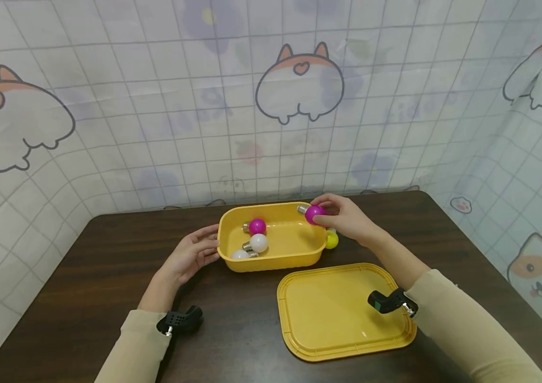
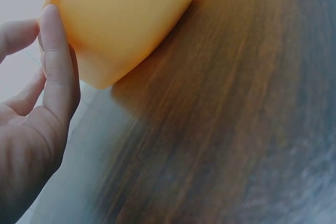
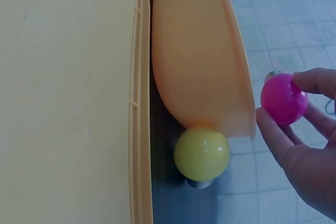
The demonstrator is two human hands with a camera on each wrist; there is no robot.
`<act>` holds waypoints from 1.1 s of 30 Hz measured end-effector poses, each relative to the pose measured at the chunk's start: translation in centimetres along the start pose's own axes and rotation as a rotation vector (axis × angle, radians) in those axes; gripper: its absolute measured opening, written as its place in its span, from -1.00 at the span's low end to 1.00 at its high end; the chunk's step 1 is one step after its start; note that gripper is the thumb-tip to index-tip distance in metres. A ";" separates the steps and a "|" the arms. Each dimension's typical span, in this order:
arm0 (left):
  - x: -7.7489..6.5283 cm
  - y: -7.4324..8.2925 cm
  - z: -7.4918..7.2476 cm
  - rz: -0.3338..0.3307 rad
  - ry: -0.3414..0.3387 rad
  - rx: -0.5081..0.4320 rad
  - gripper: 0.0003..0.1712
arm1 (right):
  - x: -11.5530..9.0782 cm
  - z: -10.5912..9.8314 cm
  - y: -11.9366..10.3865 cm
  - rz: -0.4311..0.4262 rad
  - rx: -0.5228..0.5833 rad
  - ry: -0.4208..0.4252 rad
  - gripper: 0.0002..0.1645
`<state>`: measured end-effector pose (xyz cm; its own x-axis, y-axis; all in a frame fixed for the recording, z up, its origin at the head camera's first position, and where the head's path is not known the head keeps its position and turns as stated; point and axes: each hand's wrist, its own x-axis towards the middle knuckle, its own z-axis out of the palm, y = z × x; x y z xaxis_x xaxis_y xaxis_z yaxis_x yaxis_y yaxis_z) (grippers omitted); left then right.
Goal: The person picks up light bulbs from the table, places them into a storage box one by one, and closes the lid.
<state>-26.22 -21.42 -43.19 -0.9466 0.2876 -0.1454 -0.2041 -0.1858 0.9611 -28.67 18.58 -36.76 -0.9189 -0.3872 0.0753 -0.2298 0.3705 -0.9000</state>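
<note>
My right hand pinches a magenta light bulb by its globe, above the right end of a yellow plastic box. The bulb's metal screw base points left, over the box. At the box's left end, my left hand touches the outer wall, its fingers nearly straight. Inside the box lie another magenta bulb, a white bulb and a second white bulb, partly hidden by the front wall. Just outside the right end sits a yellow bulb, below my right hand.
A flat yellow lid lies on the dark wooden table in front of the box, partly beneath my right forearm. Behind the table hangs a white gridded backdrop with cartoon dogs.
</note>
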 end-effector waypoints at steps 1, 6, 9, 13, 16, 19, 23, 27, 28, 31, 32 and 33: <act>0.0 0.0 0.0 0.001 -0.001 -0.001 -0.30 | 0.1 0.1 0.0 -0.003 -0.005 0.000 -0.51; -0.1 -0.1 0.1 0.009 -0.002 0.001 -0.30 | 0.3 0.5 0.0 -0.001 -0.017 -0.002 -0.52; -0.1 0.0 0.1 0.007 0.001 -0.002 -0.30 | 0.5 0.8 0.0 0.001 -0.020 -0.006 -0.50; -0.1 0.0 0.1 0.007 0.002 -0.007 -0.31 | 0.8 1.3 -0.2 -0.001 -0.016 -0.012 -0.50; -0.1 0.0 0.0 0.006 0.002 -0.007 -0.32 | 1.2 1.6 -0.2 0.004 -0.003 -0.025 -0.49; 0.0 0.0 -0.1 0.011 0.002 -0.002 -0.32 | 1.5 2.0 -0.3 0.012 0.015 -0.039 -0.48; 0.0 -0.1 -0.3 0.022 0.001 0.003 -0.32 | 1.8 2.6 -0.5 0.013 0.024 -0.050 -0.45; 0.1 -0.1 -0.3 0.018 0.000 0.005 -0.32 | 2.1 3.1 -0.8 0.022 0.027 -0.057 -0.46; 0.1 -0.1 -0.3 0.017 0.000 0.006 -0.32 | 2.1 3.2 -0.9 0.024 0.031 -0.060 -0.46; 0.1 -0.1 -0.3 0.011 0.002 0.005 -0.31 | 2.3 3.7 -1.0 0.034 0.047 -0.070 -0.48; 0.1 -0.1 -0.3 0.012 0.001 0.005 -0.31 | 2.4 3.8 -1.1 0.038 0.055 -0.073 -0.48; 0.1 -0.1 -0.3 0.012 0.000 0.004 -0.31 | 2.5 4.0 -1.1 0.042 0.064 -0.076 -0.48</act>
<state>-26.35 -21.68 -43.40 -0.9492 0.2850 -0.1335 -0.1912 -0.1854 0.9639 -29.41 13.88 -37.31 -0.8999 -0.4360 0.0068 -0.1690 0.3342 -0.9272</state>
